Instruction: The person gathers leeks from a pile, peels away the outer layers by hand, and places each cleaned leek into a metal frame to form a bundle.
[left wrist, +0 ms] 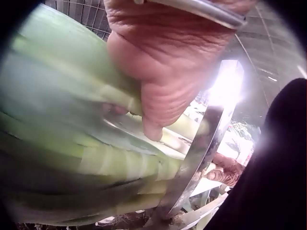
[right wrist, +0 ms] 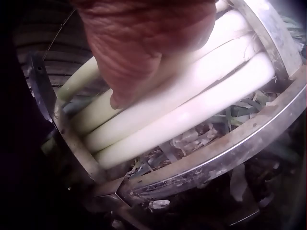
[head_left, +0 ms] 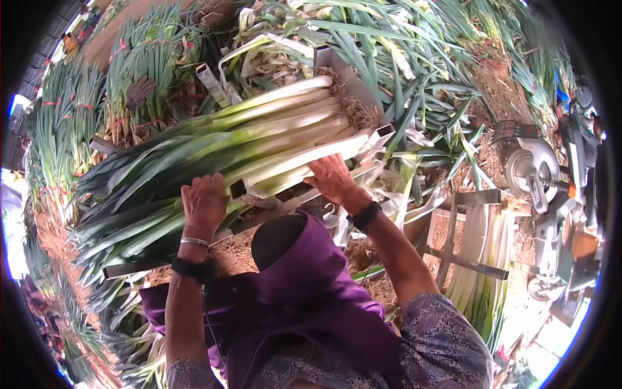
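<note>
A thick layer of leeks [head_left: 278, 126] lies across a metal frame [head_left: 350, 84], roots to the upper right and dark green leaves to the left. At the near side, my left hand [head_left: 205, 202] holds a leek where it turns green, beside a frame upright. In the left wrist view, that hand's thumb comes down over the leek [left wrist: 53, 81]. My right hand [head_left: 334, 178] grips the white part of the nearest leeks, closer to the roots. The right wrist view has its thumb on the white shafts [right wrist: 192, 115], above a metal rail [right wrist: 220, 158]; its other fingers are hidden.
Another metal frame [head_left: 447, 253] with leeks stands at the right. Beyond it is a machine with a round guard [head_left: 531, 172]. Tied leek bundles [head_left: 84, 107] stand at the left, with a dark glove [head_left: 140, 93] on one. Loose leeks and leaves [head_left: 395, 45] cover the far side.
</note>
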`<state>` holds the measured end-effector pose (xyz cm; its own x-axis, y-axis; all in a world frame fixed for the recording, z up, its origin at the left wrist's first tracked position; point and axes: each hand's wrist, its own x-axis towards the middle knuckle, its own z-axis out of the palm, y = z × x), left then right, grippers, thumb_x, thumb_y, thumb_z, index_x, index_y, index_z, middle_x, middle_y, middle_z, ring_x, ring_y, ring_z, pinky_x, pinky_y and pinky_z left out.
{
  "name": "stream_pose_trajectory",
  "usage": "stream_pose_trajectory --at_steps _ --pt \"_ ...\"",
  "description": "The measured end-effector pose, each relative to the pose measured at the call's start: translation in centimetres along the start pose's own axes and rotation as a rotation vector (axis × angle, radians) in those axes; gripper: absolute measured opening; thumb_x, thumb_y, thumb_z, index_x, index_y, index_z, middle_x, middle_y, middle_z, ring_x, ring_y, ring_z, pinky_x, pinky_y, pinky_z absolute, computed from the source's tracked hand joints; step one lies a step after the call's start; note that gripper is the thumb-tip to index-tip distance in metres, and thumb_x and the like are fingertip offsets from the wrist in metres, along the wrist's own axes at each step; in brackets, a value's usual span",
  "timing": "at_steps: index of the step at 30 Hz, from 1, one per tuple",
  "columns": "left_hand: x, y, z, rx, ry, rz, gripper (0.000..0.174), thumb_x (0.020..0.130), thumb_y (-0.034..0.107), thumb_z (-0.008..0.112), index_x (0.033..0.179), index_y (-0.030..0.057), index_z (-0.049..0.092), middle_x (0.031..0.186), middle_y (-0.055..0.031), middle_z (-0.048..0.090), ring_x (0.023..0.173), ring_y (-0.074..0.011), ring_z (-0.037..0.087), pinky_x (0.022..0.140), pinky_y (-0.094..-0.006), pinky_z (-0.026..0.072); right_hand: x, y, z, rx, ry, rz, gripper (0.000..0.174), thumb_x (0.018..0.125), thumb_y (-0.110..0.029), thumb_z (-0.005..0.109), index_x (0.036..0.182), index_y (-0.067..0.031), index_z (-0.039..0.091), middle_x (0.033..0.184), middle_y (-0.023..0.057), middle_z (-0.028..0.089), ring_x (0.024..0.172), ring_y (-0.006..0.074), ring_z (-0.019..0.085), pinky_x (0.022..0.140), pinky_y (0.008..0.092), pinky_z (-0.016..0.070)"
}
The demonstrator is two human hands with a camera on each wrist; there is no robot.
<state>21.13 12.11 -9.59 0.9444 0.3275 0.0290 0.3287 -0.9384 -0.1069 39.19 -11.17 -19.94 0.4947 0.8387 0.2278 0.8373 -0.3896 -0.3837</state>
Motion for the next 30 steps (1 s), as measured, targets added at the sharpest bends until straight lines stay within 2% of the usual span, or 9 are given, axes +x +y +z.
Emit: stream_pose_trajectory --at_steps 4,11,13,15,17,18,20,25,30 --pt "0.3 -0.2 0.2 -0.057 -0.052 -0.010 0.030 0.068 0.023 0.075 0.089 0.0120 0.055 0.086 -0.0056 0.060 0.089 -0.0271 0.057 0.072 -0.0436 0.0380 -2.1 -1.4 -1.6 0.108 0.093 -0.055 0.051 0.074 -0.016 0.072 0.120 -0.0005 0.053 0.126 0.0202 0.046 0.118 0.0373 0.046 0.099 0.0462 0.0380" --pt "-0.4 -0.4 1.5 -0.148 -0.046 0.050 0.035 0.068 0.023 0.074 0.097 0.0124 0.060 0.089 -0.0063 0.057 0.089 -0.0275 0.055 0.074 -0.0438 0.0380 -2.3 -2.2 -4.9 0.023 0.199 -0.082 0.027 0.080 -0.018 0.066 0.104 -0.0052 0.062 0.106 0.0092 0.061 0.100 0.0310 0.057 0.091 0.0418 0.0450" --pt "-0.9 -0.3 1.8 -0.143 -0.006 0.050 0.033 0.069 0.026 0.074 0.097 0.0138 0.061 0.091 -0.0060 0.057 0.090 -0.0273 0.055 0.074 -0.0437 0.0380 0.7 -2.4 -6.1 0.063 0.268 -0.092 0.030 0.081 -0.021 0.066 0.105 -0.0054 0.062 0.106 0.0121 0.061 0.100 0.0315 0.057 0.090 0.0420 0.0448" --pt "-1.3 0.0 1.9 -0.134 0.016 0.033 0.031 0.071 0.030 0.073 0.095 0.0159 0.061 0.093 -0.0053 0.057 0.093 -0.0269 0.055 0.075 -0.0435 0.0378 2.9 -2.2 -5.6 0.086 0.193 -0.183 0.033 0.079 -0.026 0.066 0.106 -0.0074 0.062 0.102 0.0117 0.064 0.096 0.0315 0.058 0.088 0.0436 0.0439" --pt "-1.8 0.3 2.3 -0.149 0.113 0.039 0.026 0.074 0.030 0.070 0.093 0.0158 0.060 0.091 -0.0047 0.055 0.092 -0.0260 0.054 0.075 -0.0435 0.0372 3.6 -1.3 -4.0 0.206 -0.102 -0.180 0.038 0.077 -0.031 0.067 0.107 -0.0086 0.062 0.099 0.0107 0.065 0.094 0.0301 0.060 0.086 0.0437 0.0435" --pt "-1.8 0.4 2.8 -0.152 0.163 0.035 0.024 0.075 0.030 0.069 0.092 0.0157 0.059 0.090 -0.0044 0.054 0.091 -0.0256 0.053 0.075 -0.0436 0.0369 3.8 -0.5 -2.8 0.198 -0.075 -0.197 0.040 0.075 -0.034 0.068 0.106 -0.0086 0.063 0.096 0.0106 0.065 0.092 0.0292 0.060 0.086 0.0440 0.0423" --pt "-1.3 0.0 4.6 -0.141 0.315 0.075 0.014 0.072 0.018 0.068 0.073 0.0108 0.057 0.070 -0.0066 0.049 0.067 -0.0238 0.054 0.056 -0.0401 0.0394 2.9 0.5 -0.8 0.272 0.074 -0.257 0.038 0.075 -0.033 0.069 0.103 -0.0073 0.064 0.097 0.0110 0.063 0.094 0.0310 0.057 0.085 0.0447 0.0405" --pt "-0.6 1.8 8.5 0.389 0.123 -0.161 0.010 0.073 0.018 0.060 0.073 0.0129 0.051 0.067 -0.0015 0.046 0.070 -0.0211 0.050 0.067 -0.0372 0.0401 2.8 0.3 0.4 0.067 0.073 -0.296 0.038 0.079 -0.029 0.068 0.108 -0.0045 0.062 0.099 0.0135 0.062 0.097 0.0334 0.056 0.087 0.0450 0.0399" --pt "-0.3 2.4 9.2 0.135 0.259 -0.131 0.017 0.069 0.019 0.059 0.085 0.0130 0.055 0.081 -0.0027 0.052 0.078 -0.0222 0.051 0.076 -0.0408 0.0374 3.1 -0.3 -0.8 0.007 -0.103 -0.189 0.039 0.079 -0.034 0.068 0.107 -0.0079 0.061 0.095 0.0130 0.059 0.094 0.0341 0.054 0.087 0.0453 0.0396"
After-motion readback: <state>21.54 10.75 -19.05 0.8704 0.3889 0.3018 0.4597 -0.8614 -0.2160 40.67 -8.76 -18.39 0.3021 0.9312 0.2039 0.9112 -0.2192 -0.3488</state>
